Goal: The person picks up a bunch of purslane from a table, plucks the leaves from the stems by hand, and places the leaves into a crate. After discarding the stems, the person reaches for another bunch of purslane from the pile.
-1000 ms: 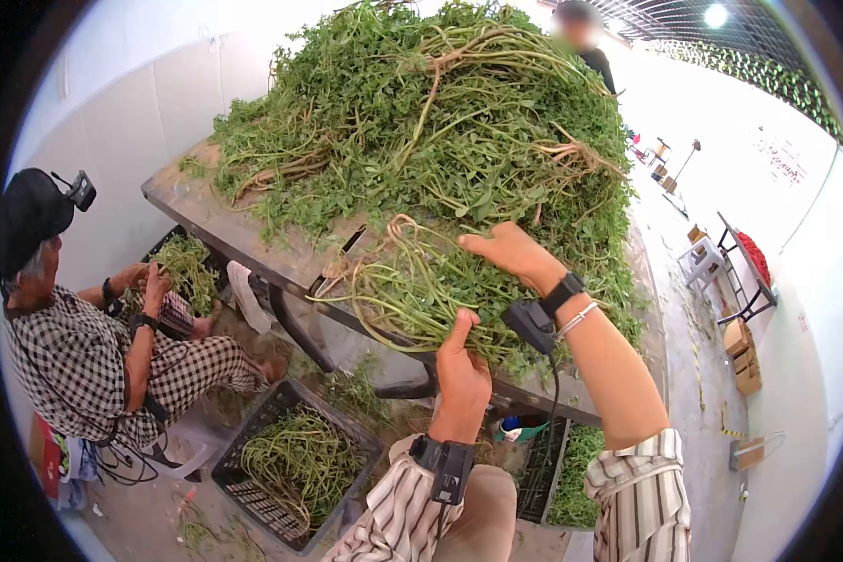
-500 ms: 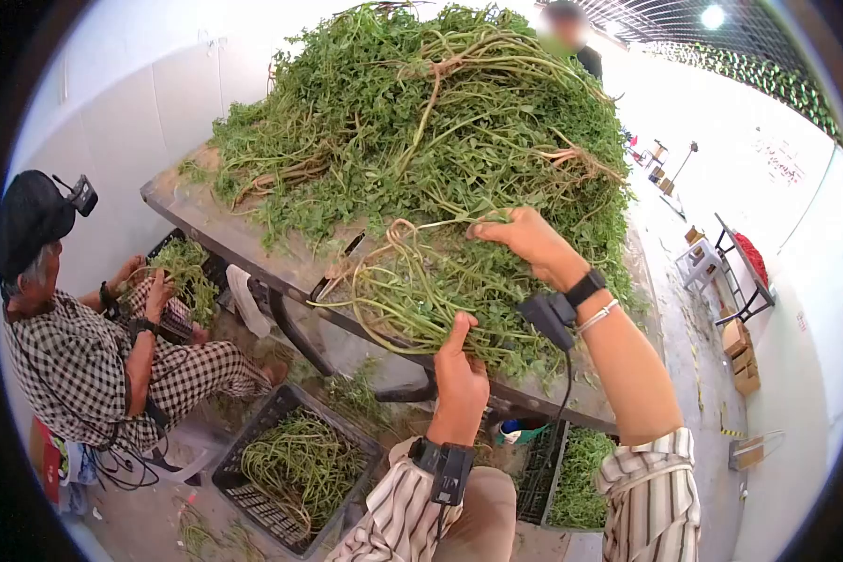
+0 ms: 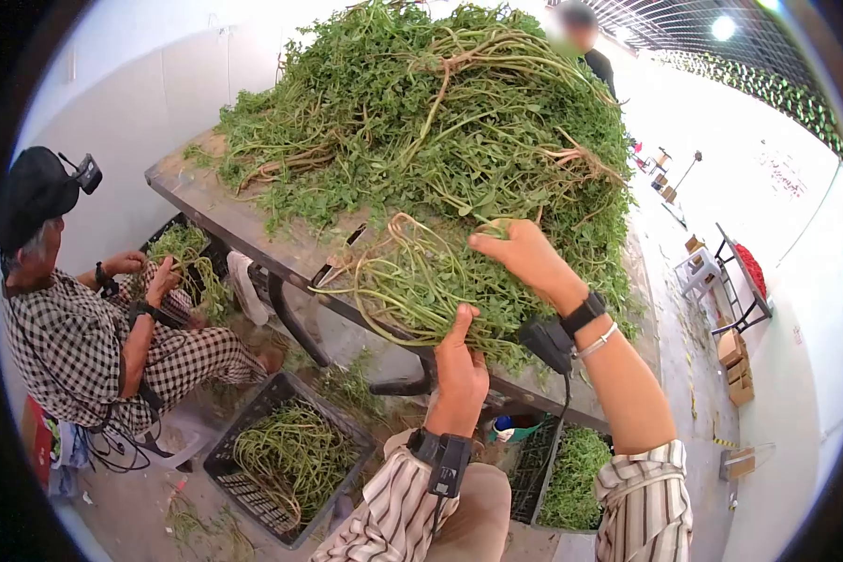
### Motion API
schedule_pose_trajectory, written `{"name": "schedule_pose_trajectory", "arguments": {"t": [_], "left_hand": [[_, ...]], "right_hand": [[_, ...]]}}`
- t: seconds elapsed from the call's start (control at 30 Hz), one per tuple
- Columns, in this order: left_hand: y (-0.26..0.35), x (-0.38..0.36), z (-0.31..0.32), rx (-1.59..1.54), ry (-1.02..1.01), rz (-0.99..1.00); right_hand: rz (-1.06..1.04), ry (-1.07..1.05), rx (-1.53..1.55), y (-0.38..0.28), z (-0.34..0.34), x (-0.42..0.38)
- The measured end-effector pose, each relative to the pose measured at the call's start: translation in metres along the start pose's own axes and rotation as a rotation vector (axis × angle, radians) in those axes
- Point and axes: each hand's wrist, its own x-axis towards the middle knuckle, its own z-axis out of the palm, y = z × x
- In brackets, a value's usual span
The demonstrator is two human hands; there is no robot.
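A bunch of long green leafy stems (image 3: 393,295) lies across the near edge of the table, with pale root ends looping up at the left. My left hand (image 3: 460,382) is closed around its lower side, thumb on top. Above it, to the right, my right hand (image 3: 531,265) pinches a thin green stem (image 3: 493,225) between thumb and fingers, against the big heap of leafy greens (image 3: 412,122). Most of that stem is hidden in the foliage.
Below the table stand a black crate (image 3: 332,421) of cut stems and another crate of leafy greens (image 3: 576,478). A co-worker (image 3: 80,337) sits at the left, holding greens. Another person (image 3: 590,47) is behind the heap. A dark-handled tool (image 3: 345,248) lies near the table edge.
My right hand has shifted slightly down, still pinching. The pale stem that stretched from the bunch's loop to its fingers no longer shows there. My left hand keeps its hold; the view has shifted slightly.
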Motion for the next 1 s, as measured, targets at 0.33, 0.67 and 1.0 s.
{"name": "schedule_pose_trajectory", "arguments": {"t": [0.33,0.67,1.0], "left_hand": [[0.003,-0.002,0.000,-0.066,-0.037,0.000],[0.003,0.002,0.000,-0.113,-0.033,-0.013],[0.000,-0.002,-0.004,-0.152,-0.120,-0.018]], "right_hand": [[0.006,-0.011,-0.118,0.012,0.023,0.030],[-0.097,0.050,-0.213,-0.019,0.000,-0.036],[-0.252,-0.001,-0.729,-0.009,0.030,-0.073]]}}
